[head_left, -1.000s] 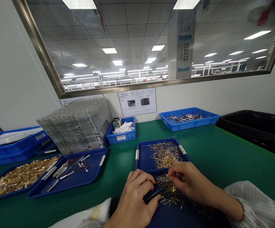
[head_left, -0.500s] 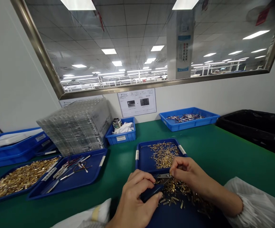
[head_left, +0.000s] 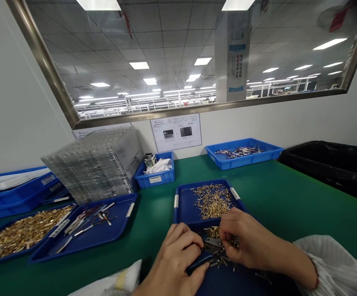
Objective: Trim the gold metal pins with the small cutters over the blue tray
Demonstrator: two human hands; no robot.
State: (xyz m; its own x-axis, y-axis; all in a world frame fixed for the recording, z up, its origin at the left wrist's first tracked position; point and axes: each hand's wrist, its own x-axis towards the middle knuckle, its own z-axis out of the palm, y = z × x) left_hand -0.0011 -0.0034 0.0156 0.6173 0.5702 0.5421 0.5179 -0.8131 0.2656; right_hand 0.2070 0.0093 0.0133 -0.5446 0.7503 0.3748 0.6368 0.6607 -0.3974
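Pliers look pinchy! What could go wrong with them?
The left hand holds the pliers with their metal tips close to the fingers of the right hand, so a slip might pinch skin.

Small gold pieces lie loose around the tips, so a bump could scatter some.

The far tray sits just beyond, so a flicked piece might hop into it.

Ceiling panels (head_left: 203, 61) glared pretty hard on the far side, near tray (head_left: 221, 283) was kinda murky, edges looked stretched.
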